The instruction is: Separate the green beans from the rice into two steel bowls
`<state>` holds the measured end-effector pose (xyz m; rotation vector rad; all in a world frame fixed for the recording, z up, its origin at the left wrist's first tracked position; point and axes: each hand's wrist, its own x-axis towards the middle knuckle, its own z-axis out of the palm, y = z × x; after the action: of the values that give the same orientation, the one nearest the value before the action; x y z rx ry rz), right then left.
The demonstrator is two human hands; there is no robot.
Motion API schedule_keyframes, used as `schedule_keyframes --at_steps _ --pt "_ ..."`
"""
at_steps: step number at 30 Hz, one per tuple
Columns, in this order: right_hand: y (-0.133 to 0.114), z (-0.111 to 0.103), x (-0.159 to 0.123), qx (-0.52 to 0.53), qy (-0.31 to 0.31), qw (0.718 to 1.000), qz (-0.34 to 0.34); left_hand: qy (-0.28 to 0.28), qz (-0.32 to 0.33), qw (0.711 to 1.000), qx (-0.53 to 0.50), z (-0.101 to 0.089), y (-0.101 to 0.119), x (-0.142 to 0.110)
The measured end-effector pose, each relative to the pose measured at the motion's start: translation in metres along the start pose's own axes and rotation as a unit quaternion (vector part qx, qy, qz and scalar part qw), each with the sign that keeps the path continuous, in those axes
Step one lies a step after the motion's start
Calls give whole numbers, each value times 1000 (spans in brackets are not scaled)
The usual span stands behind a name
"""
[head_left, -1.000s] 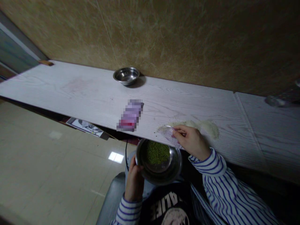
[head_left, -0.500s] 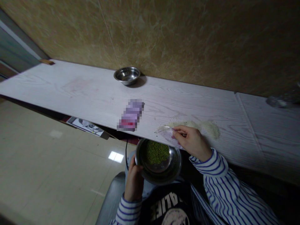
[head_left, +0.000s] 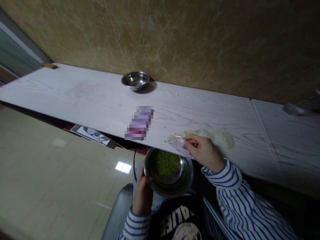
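Observation:
My left hand (head_left: pixel 143 188) is closed on the rim of a steel bowl (head_left: pixel 172 193), held below the table's front edge. Green mung beans (head_left: pixel 166 161) lie in the bowl, gathered toward its far left side. Above the bowl's far right rim, my right hand (head_left: pixel 205 150) pinches a thin, clear piece (head_left: pixel 178 143) with a pale curved edge; its exact kind is hard to make out. That piece rests at or just over the table edge. Beside and beyond my right fingers, pale rice-like grains (head_left: pixel 223 137) are spread on the tabletop, with a few dark specks among them.
The long white wood-grain table (head_left: pixel 100 96) runs along a marbled wall. An empty-looking steel bowl (head_left: pixel 135 81) stands at the back, and a blurred-out phone-shaped object (head_left: pixel 140 123) lies nearer. Clear plastic (head_left: pixel 295 109) sits at far right. A grey seat (head_left: pixel 120 210) is below.
Almost nothing differs. My right hand and the clear piece have shifted very slightly; the left hand and the bowl keep nearly the same place.

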<state>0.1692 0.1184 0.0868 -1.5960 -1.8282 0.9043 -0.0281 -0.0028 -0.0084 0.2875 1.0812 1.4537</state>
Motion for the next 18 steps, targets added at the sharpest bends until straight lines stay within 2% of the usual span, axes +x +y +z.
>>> schedule_keyframes --at_steps 4,9,18 --pt "2 -7 -1 11 11 1000 16 1 -7 1000 5 -1 -1 0" --pt "1 -4 1 22 12 1000 10 -3 -14 1000 -3 -1 -1 1" --pt "-5 -2 1 -30 -4 999 -9 -5 -11 1000 5 3 4 -2"
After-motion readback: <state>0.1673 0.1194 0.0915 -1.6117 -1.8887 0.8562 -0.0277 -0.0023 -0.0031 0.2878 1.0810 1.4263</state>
